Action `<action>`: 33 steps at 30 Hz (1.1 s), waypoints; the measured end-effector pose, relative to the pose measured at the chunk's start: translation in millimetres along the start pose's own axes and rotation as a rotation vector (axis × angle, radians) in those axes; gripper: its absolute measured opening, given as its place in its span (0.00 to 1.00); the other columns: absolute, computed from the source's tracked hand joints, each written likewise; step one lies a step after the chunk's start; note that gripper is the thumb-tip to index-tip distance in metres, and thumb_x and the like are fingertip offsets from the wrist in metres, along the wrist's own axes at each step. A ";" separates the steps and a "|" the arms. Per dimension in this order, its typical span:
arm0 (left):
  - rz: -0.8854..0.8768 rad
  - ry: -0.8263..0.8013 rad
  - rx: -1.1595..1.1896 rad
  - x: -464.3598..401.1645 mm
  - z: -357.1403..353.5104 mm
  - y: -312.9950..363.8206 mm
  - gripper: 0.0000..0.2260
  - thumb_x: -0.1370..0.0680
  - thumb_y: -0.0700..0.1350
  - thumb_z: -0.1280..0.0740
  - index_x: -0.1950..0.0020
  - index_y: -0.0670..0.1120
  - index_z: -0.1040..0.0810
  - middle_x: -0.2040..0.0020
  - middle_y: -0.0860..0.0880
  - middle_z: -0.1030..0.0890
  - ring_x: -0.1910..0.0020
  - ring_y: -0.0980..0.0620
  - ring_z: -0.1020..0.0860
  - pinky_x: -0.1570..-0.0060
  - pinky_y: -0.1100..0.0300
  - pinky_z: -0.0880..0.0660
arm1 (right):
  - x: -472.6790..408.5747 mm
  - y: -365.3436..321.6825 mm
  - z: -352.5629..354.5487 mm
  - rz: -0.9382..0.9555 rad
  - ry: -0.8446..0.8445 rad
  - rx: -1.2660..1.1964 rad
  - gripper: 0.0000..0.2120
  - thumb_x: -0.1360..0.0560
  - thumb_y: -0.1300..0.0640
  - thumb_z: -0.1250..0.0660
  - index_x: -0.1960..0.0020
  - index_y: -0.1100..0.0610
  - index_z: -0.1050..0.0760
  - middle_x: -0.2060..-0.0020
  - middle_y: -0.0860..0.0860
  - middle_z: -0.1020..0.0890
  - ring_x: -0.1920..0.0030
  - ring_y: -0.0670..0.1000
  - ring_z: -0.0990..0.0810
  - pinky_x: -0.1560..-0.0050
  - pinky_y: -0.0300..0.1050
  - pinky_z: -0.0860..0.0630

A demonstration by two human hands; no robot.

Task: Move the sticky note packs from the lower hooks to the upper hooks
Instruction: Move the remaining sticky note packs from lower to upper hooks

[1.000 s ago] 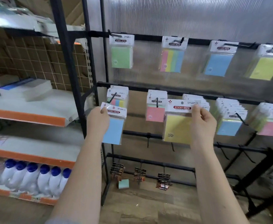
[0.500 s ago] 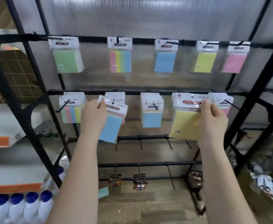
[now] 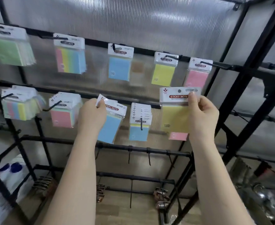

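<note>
Two packs in hand, on their way up to the top row.

The left hand (image 3: pixel 91 115) pinches the header of a blue plastic-wrapped sticky note pack (image 3: pixel 111 125), tilted, long axis leaning right; the right hand (image 3: pixel 201 113) pinches a yellow sticky note pack (image 3: pixel 174 117), upright, below the upper hooks (image 3: pixel 172 56). Each upper hook already bears packs; several stacks remain on the lower hooks (image 3: pixel 140 123).

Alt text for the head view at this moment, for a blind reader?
Two bare hands each hold a sticky note pack in front of a black hook rack: the left hand grips a blue pack, the right hand a yellow pack. More packs hang above.
</note>
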State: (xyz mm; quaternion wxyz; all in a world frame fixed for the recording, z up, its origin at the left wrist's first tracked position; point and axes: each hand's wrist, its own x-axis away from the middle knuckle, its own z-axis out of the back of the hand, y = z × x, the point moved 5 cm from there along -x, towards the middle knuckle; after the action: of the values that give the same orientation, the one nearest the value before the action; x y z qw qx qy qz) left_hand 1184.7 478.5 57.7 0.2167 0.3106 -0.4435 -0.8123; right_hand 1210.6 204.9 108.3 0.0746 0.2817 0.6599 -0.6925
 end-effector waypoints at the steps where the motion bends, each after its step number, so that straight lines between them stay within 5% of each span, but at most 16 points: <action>1: 0.008 0.015 0.006 3.9 -6.1 4.3 0.17 0.19 0.45 0.46 0.67 0.44 0.42 0.70 0.47 0.37 0.71 0.49 0.40 0.70 0.55 0.43 | -9.0 -0.2 3.5 0.012 -0.016 -0.013 0.15 0.21 0.53 0.36 0.66 0.53 0.26 0.69 0.48 0.25 0.67 0.45 0.31 0.69 0.37 0.36; 6: 0.034 0.076 -0.020 23.8 -21.5 19.2 0.18 0.19 0.44 0.45 0.69 0.46 0.41 0.71 0.48 0.36 0.71 0.50 0.39 0.72 0.56 0.43 | -41.1 -3.7 12.0 0.051 -0.080 -0.127 0.14 0.23 0.54 0.34 0.68 0.53 0.26 0.70 0.49 0.27 0.66 0.47 0.33 0.65 0.42 0.37; 10: 0.071 0.111 -0.045 25.9 -22.1 19.3 0.18 0.19 0.45 0.45 0.69 0.47 0.40 0.70 0.48 0.35 0.71 0.50 0.38 0.71 0.56 0.43 | -57.4 -22.8 2.7 0.134 -0.118 -0.176 0.15 0.23 0.55 0.33 0.63 0.66 0.23 0.71 0.45 0.27 0.68 0.42 0.33 0.66 0.38 0.36; 16: 0.037 0.111 -0.091 20.5 -24.3 23.1 0.18 0.19 0.45 0.45 0.69 0.45 0.41 0.70 0.47 0.36 0.71 0.50 0.39 0.72 0.56 0.44 | -81.8 -40.1 -20.4 0.133 -0.136 -0.202 0.14 0.23 0.55 0.33 0.68 0.54 0.25 0.75 0.41 0.26 0.71 0.40 0.31 0.68 0.35 0.34; 22: -0.007 0.096 -0.097 12.2 -18.0 31.6 0.19 0.19 0.44 0.45 0.69 0.45 0.42 0.71 0.48 0.37 0.72 0.51 0.40 0.72 0.55 0.45 | -91.2 -28.0 -32.3 0.036 -0.053 -0.219 0.20 0.25 0.56 0.33 0.72 0.54 0.37 0.76 0.45 0.35 0.73 0.43 0.39 0.72 0.37 0.42; 26: -0.023 0.090 -0.091 5.0 -16.3 31.9 0.18 0.19 0.45 0.45 0.68 0.44 0.42 0.70 0.48 0.37 0.71 0.50 0.39 0.71 0.56 0.44 | -95.1 -22.6 -35.5 0.024 -0.032 -0.207 0.14 0.25 0.57 0.33 0.66 0.59 0.32 0.73 0.48 0.34 0.72 0.44 0.39 0.73 0.36 0.42; 33: -0.045 0.074 -0.065 -3.1 -18.0 33.7 0.17 0.19 0.47 0.45 0.66 0.43 0.41 0.69 0.48 0.36 0.70 0.50 0.39 0.70 0.56 0.43 | -99.1 -16.3 -39.3 0.000 0.011 -0.178 0.22 0.27 0.58 0.34 0.73 0.53 0.44 0.81 0.43 0.43 0.75 0.44 0.45 0.75 0.36 0.47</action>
State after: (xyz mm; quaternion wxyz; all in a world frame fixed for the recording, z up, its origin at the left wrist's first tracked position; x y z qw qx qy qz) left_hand 1202.0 452.6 80.0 0.2247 0.3430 -0.4014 -0.8190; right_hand 1296.6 217.8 172.1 0.0959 0.2780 0.7192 -0.6295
